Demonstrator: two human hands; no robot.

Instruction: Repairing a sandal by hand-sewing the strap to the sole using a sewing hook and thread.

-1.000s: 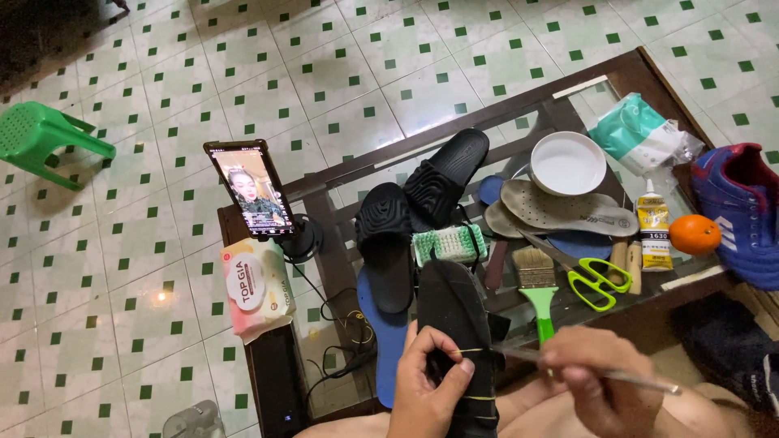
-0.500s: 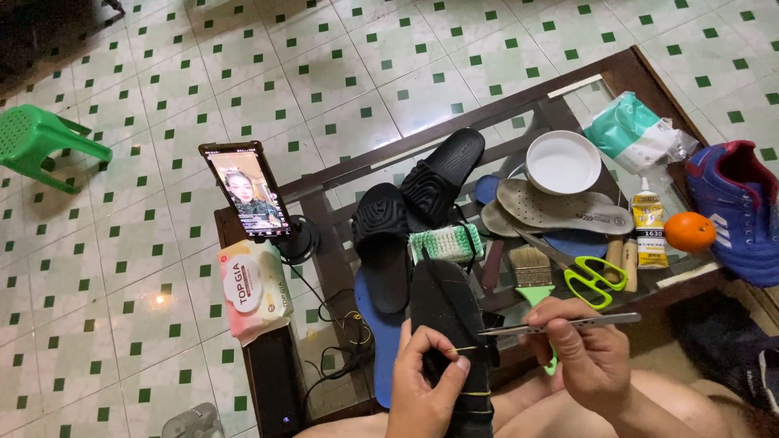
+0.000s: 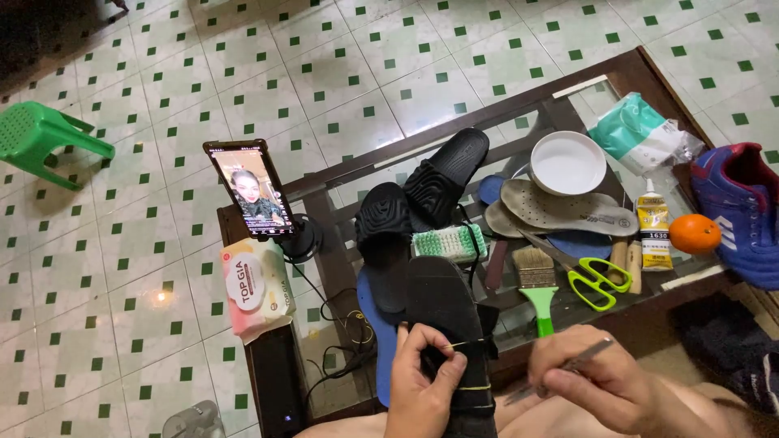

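1. Left hand (image 3: 426,381) grips a black flat shoe sole (image 3: 450,324) at the bottom centre, fingers curled shut round its edge, thumb pressing a thin yellow thread (image 3: 466,345) against it.
2. Right hand (image 3: 604,385), at 3 o'clock from the left hand, is closed in a pinch on a slim grey metal awl-like tool (image 3: 560,371), whose tip points at 9 o'clock toward the sole.
3. Yellow thread also crosses the sole lower down, near the wrist.
4. The sole lies tilted, its toe pointing at 12 o'clock over the edge of a dark wood-framed glass-topped low table (image 3: 584,85).
5. At 12 o'clock from the sole sits a green-and-white scrubbing brush (image 3: 449,243), with a pair of black rubber slide sandals (image 3: 422,195) beyond it.
6. At 2 o'clock lie a green-handled paintbrush (image 3: 537,284) and green-handled scissors (image 3: 596,276).
7. Further at 2 o'clock are a yellow glue tube (image 3: 653,227), a round orange fruit (image 3: 695,234) and a blue-and-red sports shoe (image 3: 742,211).
8. At 10 o'clock a smartphone on a black stand (image 3: 247,191) rises above a pink pack of wipes (image 3: 256,288).
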